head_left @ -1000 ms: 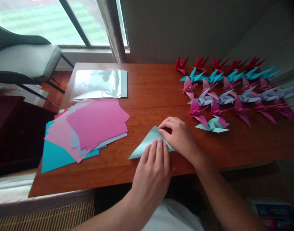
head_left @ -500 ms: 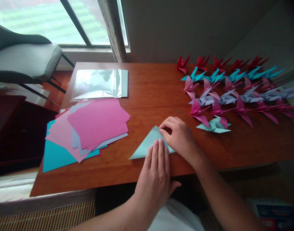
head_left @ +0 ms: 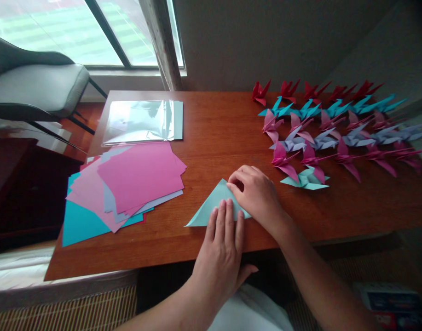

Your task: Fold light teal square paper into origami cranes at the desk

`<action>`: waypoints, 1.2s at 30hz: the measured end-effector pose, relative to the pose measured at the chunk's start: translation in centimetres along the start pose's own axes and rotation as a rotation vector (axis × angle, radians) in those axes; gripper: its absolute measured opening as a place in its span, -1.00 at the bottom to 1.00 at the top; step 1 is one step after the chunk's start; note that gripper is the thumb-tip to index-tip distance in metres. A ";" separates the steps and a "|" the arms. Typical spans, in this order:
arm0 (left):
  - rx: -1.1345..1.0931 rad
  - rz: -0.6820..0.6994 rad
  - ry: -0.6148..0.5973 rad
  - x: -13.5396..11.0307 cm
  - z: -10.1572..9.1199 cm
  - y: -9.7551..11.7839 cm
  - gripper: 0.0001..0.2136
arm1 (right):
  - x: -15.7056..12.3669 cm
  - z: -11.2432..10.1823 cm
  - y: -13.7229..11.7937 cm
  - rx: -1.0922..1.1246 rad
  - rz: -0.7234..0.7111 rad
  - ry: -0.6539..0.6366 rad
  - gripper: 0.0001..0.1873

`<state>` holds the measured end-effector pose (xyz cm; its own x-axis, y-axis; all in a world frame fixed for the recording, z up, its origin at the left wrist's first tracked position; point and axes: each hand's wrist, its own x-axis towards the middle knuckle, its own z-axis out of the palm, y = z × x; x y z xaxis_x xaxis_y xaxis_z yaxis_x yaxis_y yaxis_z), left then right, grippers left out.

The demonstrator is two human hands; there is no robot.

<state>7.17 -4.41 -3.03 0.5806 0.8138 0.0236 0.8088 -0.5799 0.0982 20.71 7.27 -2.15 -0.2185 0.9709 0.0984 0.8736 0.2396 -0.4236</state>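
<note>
Pale blue triangle (head_left: 209, 209) between pink paper stack (head_left: 138, 177) and rows of cranes (head_left: 283, 161)

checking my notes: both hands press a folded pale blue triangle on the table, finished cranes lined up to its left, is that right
One slip: the finished cranes stand to the right of the pale blue triangle, not its left, as the head view shows. The left hand and right hand do both press it on the table.
</note>
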 end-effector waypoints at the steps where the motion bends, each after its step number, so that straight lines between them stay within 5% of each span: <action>1: -0.007 0.001 -0.001 0.0 0.0 0.0 0.11 | 0.1 -0.1 0.0 -0.018 -0.003 -0.010 -0.85; 5: -0.034 -0.006 -0.008 0.0 -0.1 -0.1 0.09 | 0.0 -0.7 -0.6 -0.093 -0.077 -0.007 -0.97; 10: -0.037 0.003 -0.006 -0.1 0.0 -0.1 0.05 | -2.5 -1.2 -0.8 0.000 -0.215 0.020 -0.86; 15: -0.050 0.002 0.008 -0.1 0.1 -0.3 0.03 | -4.8 -0.6 0.6 0.084 -0.198 -0.025 -0.84; 28: -0.014 -0.012 0.033 -0.3 0.0 -0.3 -0.11 | -4.9 -0.8 0.0 -0.129 -0.266 -0.019 -0.82; 36: 0.028 -0.077 0.063 -2.4 -0.3 -0.7 -0.19 | -5.0 -1.0 -0.4 -0.217 -0.266 -0.021 -0.84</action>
<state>5.18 -5.88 -2.90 0.5106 0.8561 0.0799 0.8534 -0.5159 0.0739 21.90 2.37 -1.54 -0.4582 0.8743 0.1600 0.8564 0.4824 -0.1841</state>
